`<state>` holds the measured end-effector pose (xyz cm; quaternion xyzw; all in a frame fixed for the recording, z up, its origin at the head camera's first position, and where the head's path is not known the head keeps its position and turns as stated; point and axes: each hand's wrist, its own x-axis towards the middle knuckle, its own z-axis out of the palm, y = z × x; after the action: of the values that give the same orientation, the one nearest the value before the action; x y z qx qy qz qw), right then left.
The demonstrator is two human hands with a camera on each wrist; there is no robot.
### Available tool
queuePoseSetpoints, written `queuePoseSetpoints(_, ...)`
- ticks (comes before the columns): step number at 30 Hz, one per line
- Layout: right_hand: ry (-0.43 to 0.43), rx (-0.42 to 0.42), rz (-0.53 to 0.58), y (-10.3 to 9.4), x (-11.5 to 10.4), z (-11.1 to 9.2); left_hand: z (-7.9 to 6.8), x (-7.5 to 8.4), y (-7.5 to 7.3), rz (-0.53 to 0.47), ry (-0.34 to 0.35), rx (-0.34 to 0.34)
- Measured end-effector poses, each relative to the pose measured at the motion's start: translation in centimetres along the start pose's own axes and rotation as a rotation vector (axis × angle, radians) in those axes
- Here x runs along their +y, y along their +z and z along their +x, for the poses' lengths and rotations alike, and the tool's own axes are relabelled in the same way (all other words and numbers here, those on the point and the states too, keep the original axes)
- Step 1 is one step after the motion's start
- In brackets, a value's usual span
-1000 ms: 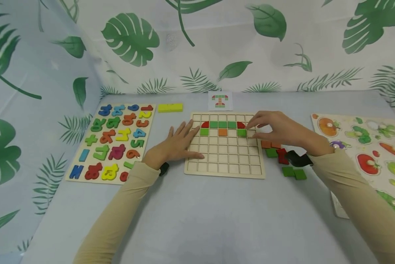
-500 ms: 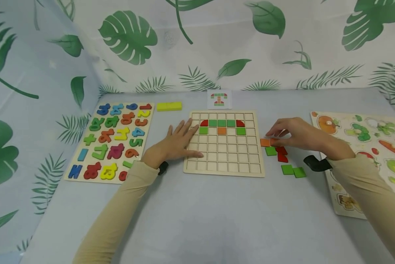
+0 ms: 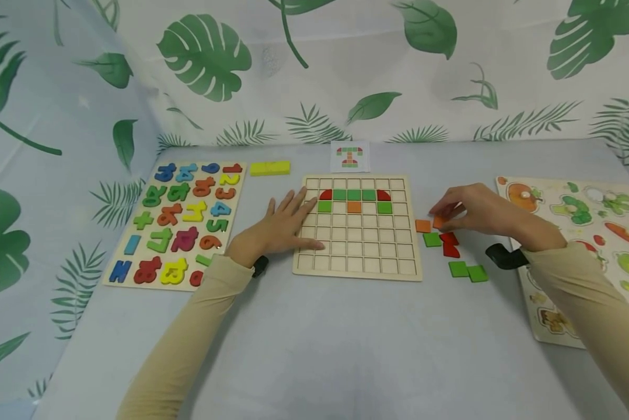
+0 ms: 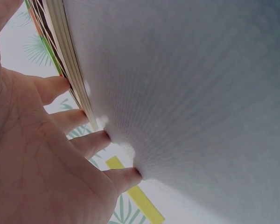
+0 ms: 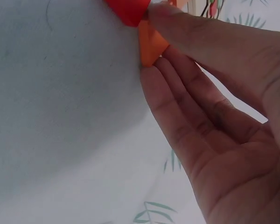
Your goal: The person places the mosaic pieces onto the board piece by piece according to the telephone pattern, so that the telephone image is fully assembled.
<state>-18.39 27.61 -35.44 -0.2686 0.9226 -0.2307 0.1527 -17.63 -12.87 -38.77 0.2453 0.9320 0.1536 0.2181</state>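
Observation:
My left hand (image 3: 280, 230) lies spread with straight fingers over the left edge of a wooden grid board (image 3: 356, 266). In the left wrist view its fingertips touch the board's side and the cloth. Set in the board are red quarter-round tiles (image 3: 383, 195), green tiles (image 3: 353, 195) and one orange tile (image 3: 353, 207). Right of the board, my right hand (image 3: 477, 211) pinches an orange square tile (image 5: 150, 44) between thumb and fingers, tilted up on edge in the right wrist view. A red tile (image 5: 130, 10) lies close beside it.
Loose green tiles (image 3: 458, 269), red tiles (image 3: 450, 249) and another orange tile (image 3: 422, 226) lie around my right hand. A pattern card (image 3: 349, 167) and a yellow block (image 3: 269, 168) stand behind. Puzzle boards flank both sides: numbers (image 3: 151, 284) left, vegetables (image 3: 542, 337) right.
My right hand has moved right, off the board's upper right side to the loose tiles, and has taken hold of an orange tile. The left hand has stayed put.

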Motion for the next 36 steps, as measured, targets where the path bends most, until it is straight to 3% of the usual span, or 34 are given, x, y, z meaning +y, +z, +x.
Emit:
queuePoseSetpoints(10,0.067,-0.009,0.047,0.0,0.7,-0.3,0.0,-0.1,0.0,-0.003,0.008,-0.003)
queuePoseSetpoints(25,-0.063,0.078,0.077,0.1,0.8,0.0,0.0,0.1,0.0,0.014,0.008,0.006)
queuePoseSetpoints(31,-0.123,0.208,0.037,-0.2,-0.1,0.7,0.1,0.1,-0.1,0.008,0.009,0.002)
queuePoseSetpoints(36,-0.167,0.316,0.054,-0.1,-2.0,1.8,0.1,0.1,-0.1,0.022,0.003,0.000)
